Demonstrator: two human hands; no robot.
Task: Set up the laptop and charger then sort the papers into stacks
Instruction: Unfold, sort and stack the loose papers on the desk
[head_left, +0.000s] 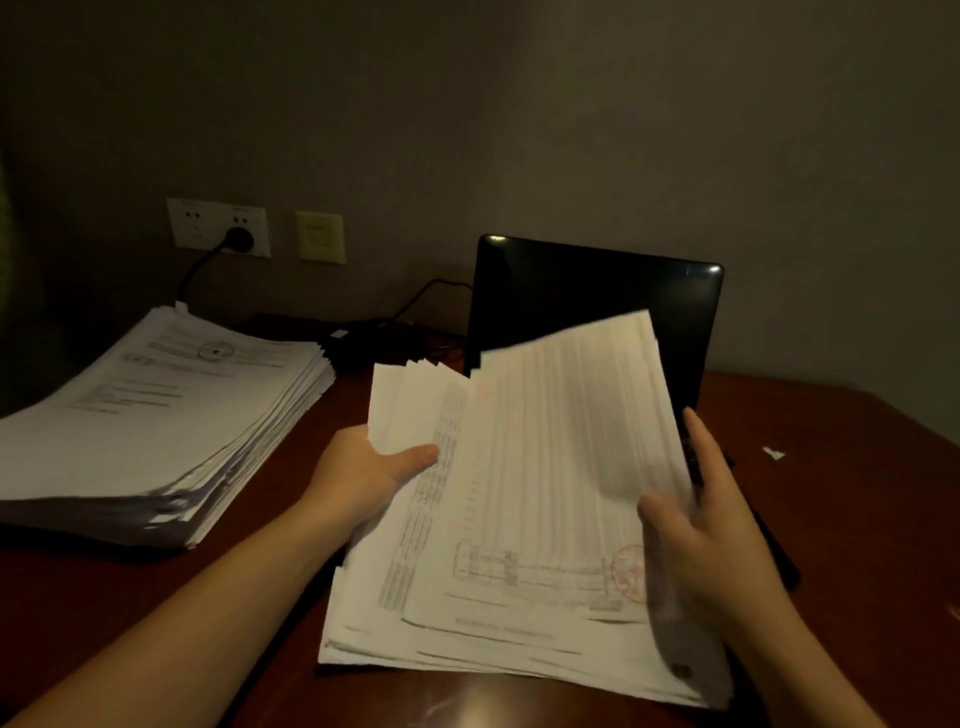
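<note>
Reddish-brown polished wood forms the counter (270, 519), which shows faint reflections. Both hands are apart and clamped on a sheaf of papers (467, 597) in front of the laptop. The left hand (363, 467) grips the sheaf's left edge, thumb on top. The right hand (711, 535) pinches the top sheet (571, 415) at its right edge, thumb on the face and fingers behind, with the sheet raised and blurred. The sheets are white, thin and printed with table lines, and a red round stamp sits near the lower right.

A tall stack (145, 415) of white sheets with ragged edges lies at the counter's left. The laptop (597, 296), glossy black, stands open with its screen dark. The charger brick (363, 338), dark and blocky, lies between stack and laptop. Its plug (239, 240) sits in the wall socket (192, 223). A small white scrap (774, 453) lies far right.
</note>
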